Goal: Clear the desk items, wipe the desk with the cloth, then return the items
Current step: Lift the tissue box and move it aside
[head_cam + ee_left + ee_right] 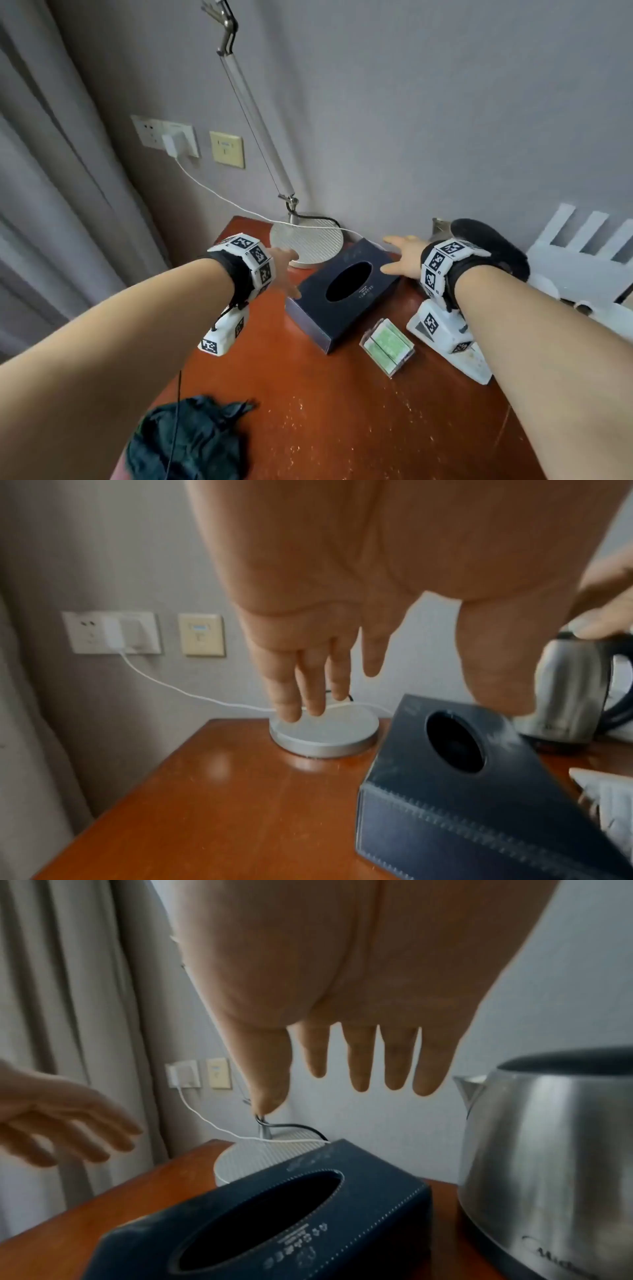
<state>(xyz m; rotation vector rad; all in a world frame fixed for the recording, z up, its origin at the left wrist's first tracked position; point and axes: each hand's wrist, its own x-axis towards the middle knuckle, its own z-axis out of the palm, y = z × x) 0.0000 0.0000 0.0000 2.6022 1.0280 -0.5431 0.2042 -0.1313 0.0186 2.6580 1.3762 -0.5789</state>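
A dark navy tissue box (342, 294) lies slantwise on the red-brown desk (342, 411). My left hand (291, 274) hovers at the box's left side with straight, spread fingers, in front of the round lamp base (306, 240). My right hand (394, 255) reaches over the box's far right end, fingers also straight and holding nothing. Whether either hand touches the box is unclear. In the right wrist view the fingers (394, 1056) hang above the box (274, 1218), beside the steel kettle (548, 1164). A crumpled dark cloth (188, 438) sits at the desk's near left corner.
A clear holder of green cards (387, 346) stands just right of the box. A white flat object (476, 366) lies under my right wrist. A white charger cable (212, 188) runs from the wall socket across the lamp base. White furniture (582, 260) stands past the desk's right edge.
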